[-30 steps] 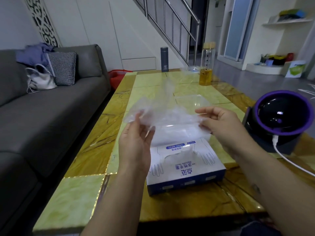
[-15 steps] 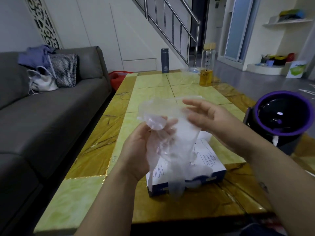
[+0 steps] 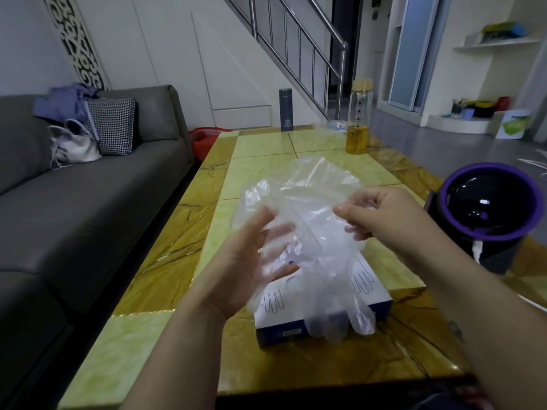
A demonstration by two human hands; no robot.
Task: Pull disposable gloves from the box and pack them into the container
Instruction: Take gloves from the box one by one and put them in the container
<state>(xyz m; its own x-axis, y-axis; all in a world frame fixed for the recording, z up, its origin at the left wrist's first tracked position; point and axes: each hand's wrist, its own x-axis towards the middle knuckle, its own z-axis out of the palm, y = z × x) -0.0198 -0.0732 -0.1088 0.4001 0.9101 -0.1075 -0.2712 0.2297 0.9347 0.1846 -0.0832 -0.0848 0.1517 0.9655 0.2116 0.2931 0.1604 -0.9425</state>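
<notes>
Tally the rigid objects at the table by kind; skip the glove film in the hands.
Glove box: 1
Drink vessels: 2 (dark flask, glass bottle)
Black device with purple rim: 1
Total: 4
Skipped: glove film pinched by the right hand. A clear item behind the glass bottle is too blurred to class.

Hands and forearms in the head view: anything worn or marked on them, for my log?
Both are bare: the left hand and right hand show no ring, watch or band, and no sleeve shows on either forearm. The right forearm has a small dark mark near its outer edge.
</notes>
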